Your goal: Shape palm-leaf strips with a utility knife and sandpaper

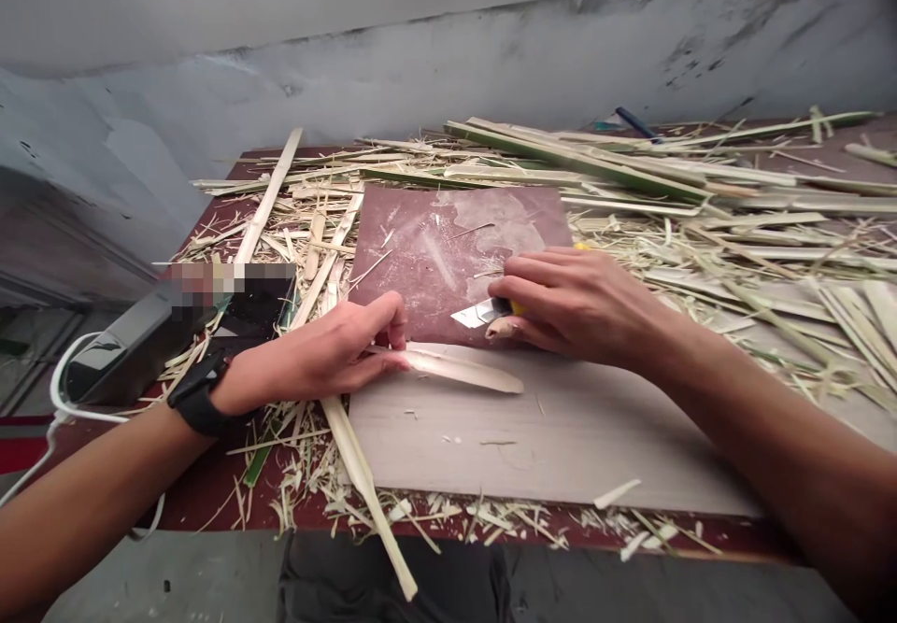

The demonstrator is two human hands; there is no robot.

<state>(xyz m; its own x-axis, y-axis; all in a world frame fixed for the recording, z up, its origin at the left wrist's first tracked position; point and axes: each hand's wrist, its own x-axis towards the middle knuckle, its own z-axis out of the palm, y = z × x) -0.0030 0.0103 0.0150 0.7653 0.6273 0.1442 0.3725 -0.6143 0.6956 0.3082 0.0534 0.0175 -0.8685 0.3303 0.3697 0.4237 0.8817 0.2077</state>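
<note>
My left hand (357, 343) pinches one end of a pale, flat strip (466, 371), apparently split bamboo, between thumb and fingers. The strip's rounded free end points right over a light wooden board (561, 455). My right hand (567, 305) is closed around a utility knife (476, 313) with a yellow handle, mostly hidden by the fingers. Its blade sticks out to the left, above the strip and apart from it. Behind the light board lies a dark red board (420, 231) with scratches and a pale stain. Another long strip (368, 474) runs below my left hand, past the table's front edge.
Long green-edged strips (581, 161) are heaped along the back and right. Shavings (301, 474) cover the table around the boards. A black device (133, 333) with a white cable (60, 380) stands at the left. A grey wall (420, 72) closes off the back.
</note>
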